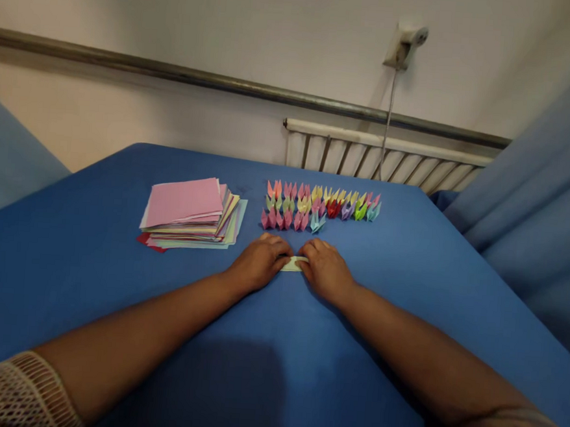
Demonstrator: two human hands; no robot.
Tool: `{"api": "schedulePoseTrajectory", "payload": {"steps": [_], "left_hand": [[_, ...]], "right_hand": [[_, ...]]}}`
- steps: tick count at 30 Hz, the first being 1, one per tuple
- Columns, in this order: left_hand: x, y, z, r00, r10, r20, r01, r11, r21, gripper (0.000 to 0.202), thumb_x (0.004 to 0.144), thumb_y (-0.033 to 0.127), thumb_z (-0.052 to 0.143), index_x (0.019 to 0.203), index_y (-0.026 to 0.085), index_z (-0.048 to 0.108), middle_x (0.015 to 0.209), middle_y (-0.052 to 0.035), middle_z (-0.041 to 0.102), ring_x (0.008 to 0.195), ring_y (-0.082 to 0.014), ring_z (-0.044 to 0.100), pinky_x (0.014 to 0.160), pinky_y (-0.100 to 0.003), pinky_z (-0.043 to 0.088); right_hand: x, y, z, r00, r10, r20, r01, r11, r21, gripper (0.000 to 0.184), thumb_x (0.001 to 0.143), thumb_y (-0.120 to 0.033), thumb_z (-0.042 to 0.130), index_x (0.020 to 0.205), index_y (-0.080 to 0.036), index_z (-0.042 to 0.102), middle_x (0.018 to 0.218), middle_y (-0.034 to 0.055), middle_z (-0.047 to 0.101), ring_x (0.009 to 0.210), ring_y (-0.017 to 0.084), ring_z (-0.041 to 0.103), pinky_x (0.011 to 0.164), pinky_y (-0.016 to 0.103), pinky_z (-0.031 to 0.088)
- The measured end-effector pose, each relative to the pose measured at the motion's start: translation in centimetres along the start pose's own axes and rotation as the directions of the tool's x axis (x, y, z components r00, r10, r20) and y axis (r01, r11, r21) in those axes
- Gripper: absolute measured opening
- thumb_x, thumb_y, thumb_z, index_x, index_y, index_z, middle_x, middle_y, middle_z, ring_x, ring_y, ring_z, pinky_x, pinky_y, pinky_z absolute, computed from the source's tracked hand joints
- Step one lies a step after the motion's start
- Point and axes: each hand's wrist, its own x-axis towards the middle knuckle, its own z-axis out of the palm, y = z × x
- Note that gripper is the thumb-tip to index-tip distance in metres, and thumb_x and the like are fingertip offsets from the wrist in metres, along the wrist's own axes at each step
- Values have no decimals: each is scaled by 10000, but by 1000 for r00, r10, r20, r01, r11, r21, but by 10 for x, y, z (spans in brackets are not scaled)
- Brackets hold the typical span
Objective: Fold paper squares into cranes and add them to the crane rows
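Both hands hold one pale yellow paper strip (pixel 293 265): the left hand (pixel 261 262) grips its left end, the right hand (pixel 327 270) its right, with a small gap between them. The strip lies on the near side of the folded paper cranes (pixel 303 204), around the middle of the blue desk (pixel 201 299). Its long axis runs left to right; covering fingers hide its ends, so which is the front cannot be told. Creasing it well would likely call for aligned edges and even pressure outward from the middle.
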Motion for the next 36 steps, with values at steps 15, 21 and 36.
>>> {"api": "schedulePoseTrajectory", "payload": {"steps": [15,21,36], "left_hand": [[19,7,-13,985,-128,118,134,990,-42,67,745,238,612,744,180,647,705,-1,615,642,-154,552,587,-245,383],[12,7,-14,988,-106,109,113,991,-66,154,784,266,595,913,197,643,832,-20,648,741,-174,575,643,-260,404],[16,21,-8,848,-526,62,362,491,-793,399,643,524,718,654,147,588,558,42,492,496,-86,392,477,-213,268]], "right_hand": [[24,-1,-8,959,230,164,-251,960,121,105,786,-280,687,829,-199,637,915,56,641,831,192,602,716,297,408],[18,-4,-5,983,153,102,-170,969,178,106,793,-186,644,893,-211,622,809,-6,669,818,168,598,813,321,370],[31,-1,19,847,528,-64,-78,243,967,423,649,-347,731,998,-195,546,949,40,638,642,113,583,584,256,480]]}}
